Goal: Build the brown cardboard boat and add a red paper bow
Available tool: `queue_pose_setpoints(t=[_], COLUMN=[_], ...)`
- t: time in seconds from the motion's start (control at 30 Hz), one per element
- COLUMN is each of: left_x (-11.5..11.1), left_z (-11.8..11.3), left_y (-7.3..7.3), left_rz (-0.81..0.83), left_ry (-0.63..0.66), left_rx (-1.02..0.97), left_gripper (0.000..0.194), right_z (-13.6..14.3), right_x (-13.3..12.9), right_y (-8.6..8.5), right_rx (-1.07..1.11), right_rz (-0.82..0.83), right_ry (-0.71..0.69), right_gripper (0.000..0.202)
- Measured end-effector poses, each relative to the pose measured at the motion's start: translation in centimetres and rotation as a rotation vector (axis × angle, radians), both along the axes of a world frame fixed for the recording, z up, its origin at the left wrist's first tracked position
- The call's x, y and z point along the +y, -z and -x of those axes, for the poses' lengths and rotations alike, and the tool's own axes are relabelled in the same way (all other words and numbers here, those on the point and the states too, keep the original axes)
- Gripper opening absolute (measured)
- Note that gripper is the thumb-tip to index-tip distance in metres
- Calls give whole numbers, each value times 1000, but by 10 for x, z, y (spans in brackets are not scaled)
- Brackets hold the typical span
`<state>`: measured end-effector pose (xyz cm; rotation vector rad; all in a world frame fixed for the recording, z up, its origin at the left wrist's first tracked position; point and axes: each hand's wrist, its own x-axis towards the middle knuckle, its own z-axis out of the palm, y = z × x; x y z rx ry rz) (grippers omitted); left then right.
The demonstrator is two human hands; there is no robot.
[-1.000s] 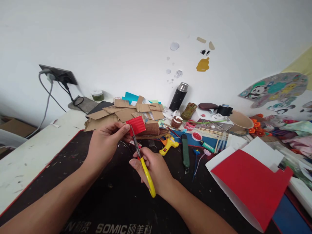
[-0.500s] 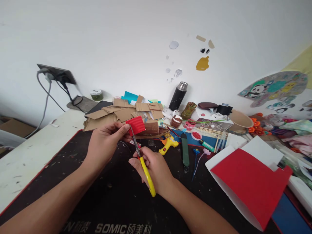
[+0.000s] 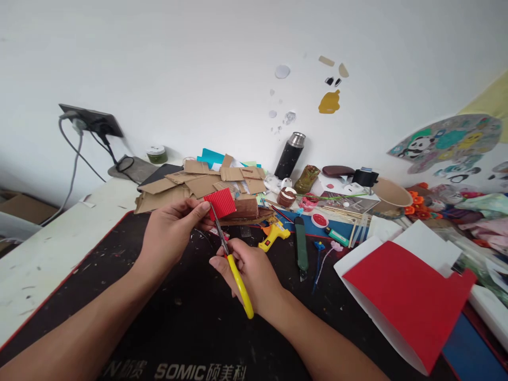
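Between thumb and fingers, my left hand [image 3: 174, 227] pinches a small piece of red corrugated paper [image 3: 222, 203] by its left edge. My right hand [image 3: 252, 267] is closed on a pair of scissors [image 3: 238, 283] with yellow handles. The metal blades point up and left, and their tips meet the left part of the red piece, close to my left fingertips. Both hands are held above a black desk mat [image 3: 190, 312]. Behind the red piece lies a brown log-shaped thing [image 3: 245, 208], partly hidden.
Cardboard scraps [image 3: 202, 185] pile up at the back. Right of my hands lie a yellow glue gun [image 3: 273, 234], a green utility knife [image 3: 301, 246] and a large red sheet [image 3: 408, 296]. A black thermos [image 3: 289, 157] stands near the wall, with craft supplies beside it.
Almost nothing differs. The view has shifted very slightly, while both hands, the scissors and the red piece keep nearly the same pose.
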<state>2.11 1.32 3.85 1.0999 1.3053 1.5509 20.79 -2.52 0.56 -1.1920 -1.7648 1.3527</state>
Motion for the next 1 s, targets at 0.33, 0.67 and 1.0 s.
queue_pose_setpoints(t=[0.33, 0.67, 1.0], left_x=[0, 2, 2], left_z=[-1, 3, 3], left_y=[1, 6, 5], left_rz=[17, 29, 79], left_ry=[1, 8, -15], left_rx=[-11, 37, 82], left_gripper=[34, 31, 30], right_z=[0, 0, 0], right_x=[1, 2, 1], right_y=[0, 3, 3], right_rx=[-16, 29, -19], right_rz=[-4, 13, 0], right_ry=[3, 7, -2], right_gripper=[31, 31, 30])
